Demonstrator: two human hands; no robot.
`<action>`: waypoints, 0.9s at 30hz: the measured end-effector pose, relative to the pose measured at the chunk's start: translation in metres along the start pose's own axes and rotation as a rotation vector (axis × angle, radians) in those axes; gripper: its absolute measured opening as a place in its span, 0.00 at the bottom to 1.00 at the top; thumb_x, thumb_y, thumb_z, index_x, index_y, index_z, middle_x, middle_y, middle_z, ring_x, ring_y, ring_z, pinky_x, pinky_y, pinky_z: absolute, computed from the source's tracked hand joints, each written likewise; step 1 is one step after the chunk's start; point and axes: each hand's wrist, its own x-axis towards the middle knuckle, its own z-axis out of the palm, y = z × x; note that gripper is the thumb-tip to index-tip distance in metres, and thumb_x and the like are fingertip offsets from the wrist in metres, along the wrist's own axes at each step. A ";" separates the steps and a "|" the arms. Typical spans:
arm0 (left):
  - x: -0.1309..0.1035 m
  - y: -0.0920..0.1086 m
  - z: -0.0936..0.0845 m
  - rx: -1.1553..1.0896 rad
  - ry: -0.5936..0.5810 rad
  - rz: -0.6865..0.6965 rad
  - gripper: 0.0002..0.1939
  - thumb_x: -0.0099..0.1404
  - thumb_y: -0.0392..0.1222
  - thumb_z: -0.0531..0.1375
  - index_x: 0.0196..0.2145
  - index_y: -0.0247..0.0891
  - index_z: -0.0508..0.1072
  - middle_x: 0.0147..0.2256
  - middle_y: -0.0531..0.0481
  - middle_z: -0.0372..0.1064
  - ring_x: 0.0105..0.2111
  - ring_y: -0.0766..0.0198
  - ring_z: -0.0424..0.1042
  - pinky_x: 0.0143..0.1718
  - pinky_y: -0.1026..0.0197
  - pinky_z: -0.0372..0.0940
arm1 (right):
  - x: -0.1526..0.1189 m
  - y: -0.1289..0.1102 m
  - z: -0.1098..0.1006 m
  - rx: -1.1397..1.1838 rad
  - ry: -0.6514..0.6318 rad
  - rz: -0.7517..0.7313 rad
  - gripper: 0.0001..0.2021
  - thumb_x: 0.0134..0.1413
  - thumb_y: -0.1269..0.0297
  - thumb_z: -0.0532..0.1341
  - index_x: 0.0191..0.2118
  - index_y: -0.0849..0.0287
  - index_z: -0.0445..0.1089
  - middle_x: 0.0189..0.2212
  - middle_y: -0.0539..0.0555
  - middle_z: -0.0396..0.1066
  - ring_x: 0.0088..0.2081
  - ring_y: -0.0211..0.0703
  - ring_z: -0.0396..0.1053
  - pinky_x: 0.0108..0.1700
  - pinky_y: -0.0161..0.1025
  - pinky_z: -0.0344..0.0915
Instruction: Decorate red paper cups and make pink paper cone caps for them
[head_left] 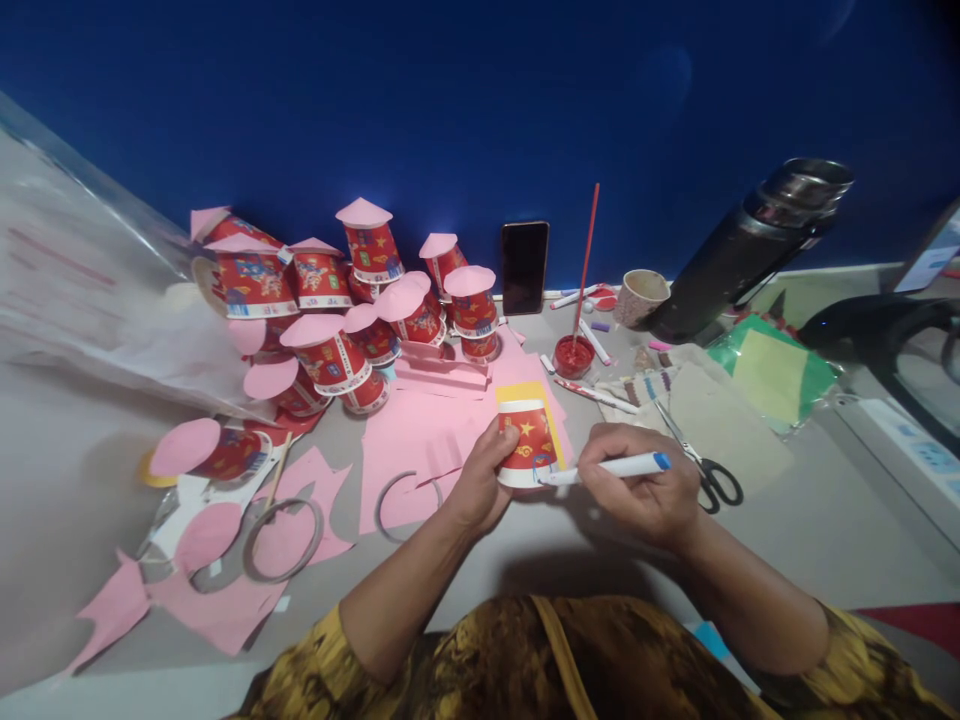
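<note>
Around the left side of a red paper cup [525, 450] wrap the fingers of my left hand [486, 475]. The cup has a white band, a gold star and blue marks near its lower edge. My right hand [645, 485] grips a white marker with a blue end [626, 466], and its tip meets or nearly meets the cup's lower white band. Behind the cup lies a piece of yellow paper [555, 425] on sheets of pink paper [390, 440]. Scissors with black handles [720, 485] rest just right of my right hand.
Several red cups with pink paper cones [326, 355] stand stacked at the left back. Pink scraps and a tape ring [283, 540] lie at left. A phone [524, 268], a red paint pot [574, 356], a paper cup [641, 298] and a black flask [750, 250] line the back.
</note>
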 end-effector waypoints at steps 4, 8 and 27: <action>-0.001 0.000 0.000 0.005 0.001 0.005 0.27 0.60 0.53 0.73 0.51 0.34 0.77 0.44 0.42 0.81 0.43 0.53 0.80 0.46 0.54 0.73 | 0.000 0.000 0.000 -0.003 -0.006 0.008 0.07 0.58 0.73 0.61 0.29 0.57 0.72 0.20 0.48 0.72 0.18 0.36 0.66 0.22 0.34 0.61; 0.000 0.000 0.000 0.006 0.009 0.009 0.28 0.59 0.53 0.74 0.51 0.34 0.77 0.44 0.42 0.81 0.44 0.53 0.80 0.49 0.54 0.72 | 0.001 0.000 0.002 -0.016 0.018 -0.003 0.07 0.58 0.73 0.61 0.30 0.57 0.71 0.20 0.48 0.73 0.19 0.36 0.68 0.22 0.33 0.61; 0.000 0.001 0.000 0.005 -0.007 0.011 0.24 0.60 0.52 0.73 0.48 0.35 0.77 0.47 0.41 0.81 0.45 0.51 0.81 0.50 0.53 0.72 | 0.000 0.002 -0.002 -0.043 0.054 0.004 0.07 0.58 0.72 0.61 0.29 0.57 0.71 0.21 0.48 0.73 0.20 0.36 0.68 0.24 0.33 0.62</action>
